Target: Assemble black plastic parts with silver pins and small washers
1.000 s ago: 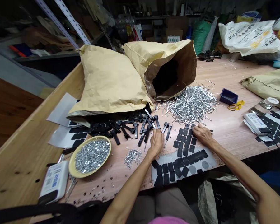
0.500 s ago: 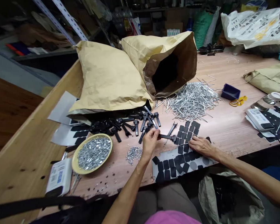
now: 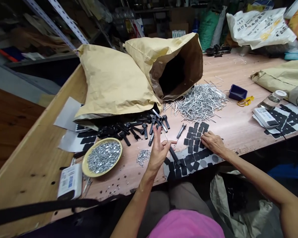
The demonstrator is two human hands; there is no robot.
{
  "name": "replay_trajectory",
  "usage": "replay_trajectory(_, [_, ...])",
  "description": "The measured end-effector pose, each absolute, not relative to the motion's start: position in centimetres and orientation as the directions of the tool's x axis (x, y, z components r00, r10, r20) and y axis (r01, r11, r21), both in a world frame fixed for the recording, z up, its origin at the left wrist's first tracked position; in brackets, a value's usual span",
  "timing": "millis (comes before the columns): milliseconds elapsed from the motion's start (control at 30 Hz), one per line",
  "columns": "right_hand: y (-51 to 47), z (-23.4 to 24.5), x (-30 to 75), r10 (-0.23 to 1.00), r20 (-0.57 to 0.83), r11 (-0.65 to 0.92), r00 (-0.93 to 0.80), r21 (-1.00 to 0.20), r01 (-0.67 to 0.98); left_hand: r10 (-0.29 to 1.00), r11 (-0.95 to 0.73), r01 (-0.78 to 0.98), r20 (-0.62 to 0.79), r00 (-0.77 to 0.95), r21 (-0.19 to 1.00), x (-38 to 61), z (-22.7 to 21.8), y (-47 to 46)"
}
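Head view: nearer than the metal-pin pile [image 3: 201, 102], the left hand [image 3: 157, 153] pinches a black plastic part [image 3: 174, 156]; the right hand [image 3: 213, 144] bunches at black pads [image 3: 195, 148], its hold unclear. An open paper sack [image 3: 149, 49] crowds the pile's left; a navy tray [image 3: 238, 92], its right.

On the right part of the table [image 3: 238, 72], a small dark blue tray [image 3: 236, 96] stands just beside a yellow band [image 3: 243, 103], near a clear jar [image 3: 270, 101] with white lid [image 3: 281, 94], while behind there are a white printed bag [image 3: 260, 31] and a green sack [image 3: 208, 28], and at upper left two perforated metal posts [image 3: 68, 21].
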State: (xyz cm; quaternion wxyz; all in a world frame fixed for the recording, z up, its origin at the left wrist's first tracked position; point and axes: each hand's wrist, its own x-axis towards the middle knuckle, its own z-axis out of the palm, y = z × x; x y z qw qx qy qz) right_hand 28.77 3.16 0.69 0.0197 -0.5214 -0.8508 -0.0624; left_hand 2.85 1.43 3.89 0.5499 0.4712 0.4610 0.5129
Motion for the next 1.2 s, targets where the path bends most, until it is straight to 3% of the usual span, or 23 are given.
replay_trajectory(100, [-1.3, 2.7, 30.5, 0.893, 0.177, 0.41, -0.413, 0.053, 0.91, 0.962, 0.271, -0.379, -0.261, 0.08, 0.885, 2.6, 4.4, 0.1])
replay_trajectory(233, [-10.2, 2.5, 35.0, 0.929, 0.116, 0.357, -0.351, -0.042, 0.933, 0.772, 0.59, -0.597, -0.595, 0.223, 0.543, 1.9, 4.3, -2.9])
replay_trajectory(333, [-14.9, 0.2, 38.4, 0.954, 0.077, 0.297, -0.289, -0.126, 0.947, 0.62, 0.694, -0.646, -0.719, 0.313, 0.317, 1.5, 3.8, -5.1])
replay_trajectory(433, [-15.0, -0.9, 38.5, 0.947, 0.144, 0.3, -0.287, -0.076, 0.951, 0.55, 0.702, -0.681, -0.768, 0.329, 0.211, 0.7, 3.0, -6.2])
replay_trajectory(500, [-12.8, -0.3, 35.7, 0.923, 0.224, 0.339, -0.314, -0.086, 0.937, 0.552, 0.676, -0.708, -0.777, 0.302, 0.206, -0.2, 2.7, -6.4])
replay_trajectory(633, [-5.8, 1.3, 25.0, 0.832, 0.311, 0.543, -0.459, -0.293, 0.787, 0.583, 0.612, -0.762, -0.771, 0.255, 0.21, -1.9, 2.6, -6.8])
replay_trajectory(733, [-0.9, 0.7, 16.4, 0.784, 0.24, 0.618, -0.573, -0.39, 0.682, 0.566, 0.587, -0.794, -0.782, 0.261, 0.16, -2.5, 3.0, -7.9])
replay_trajectory(867, [2.8, -1.0, 8.7, 0.838, -0.076, 0.493, -0.54, -0.321, 0.809, 0.543, 0.576, -0.808, -0.797, 0.265, 0.124, -2.8, 3.1, -9.7])
replay_trajectory(967, [3.8, -1.1, 6.2, 0.85, -0.256, 0.419, -0.459, -0.197, 0.886, 0.614, 0.54, -0.787, -0.78, 0.123, 0.3, -3.4, 2.6, -10.0])
replay_trajectory(1067, [4.0, -0.7, 5.5, 0.836, -0.321, 0.426, -0.446, -0.134, 0.895, 0.665, 0.517, -0.737, -0.746, 0.025, 0.435, -4.2, 2.2, -9.1])
replay_trajectory(1200, [4.1, -0.2, 5.5, 0.822, -0.35, 0.428, -0.448, -0.138, 0.893, 0.689, 0.506, -0.723, -0.725, 0.01, 0.471, -5.3, 2.1, -7.4])
